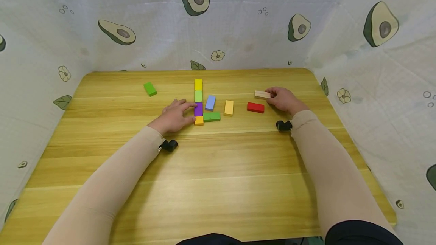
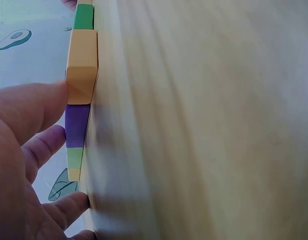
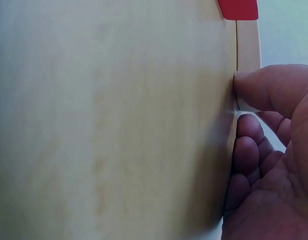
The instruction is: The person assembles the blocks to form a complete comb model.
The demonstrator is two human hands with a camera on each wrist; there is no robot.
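Observation:
A column of blocks stands in the head view: a yellow block (image 1: 198, 84), a light green block (image 1: 198, 96), a purple block (image 1: 198, 109) and an orange block (image 1: 199, 121). My left hand (image 1: 173, 116) lies along its left side, fingers spread. In the left wrist view the thumb (image 2: 41, 107) touches the orange block (image 2: 82, 75), and a fingertip meets the purple block (image 2: 77, 125). Over on the right, my right hand (image 1: 284, 99) pinches the end of a plain wooden block (image 1: 262, 95). The right wrist view has the thumb (image 3: 271, 90) against that block (image 3: 248, 47).
A green block (image 1: 212, 116) touches the column's right side. Nearby lie a blue block (image 1: 210, 103), a light orange block (image 1: 229, 108) and a red block (image 1: 255, 107). Another green block (image 1: 150, 89) sits at far left. Patterned cloth (image 1: 238, 22) hangs behind the wooden table (image 1: 218, 184).

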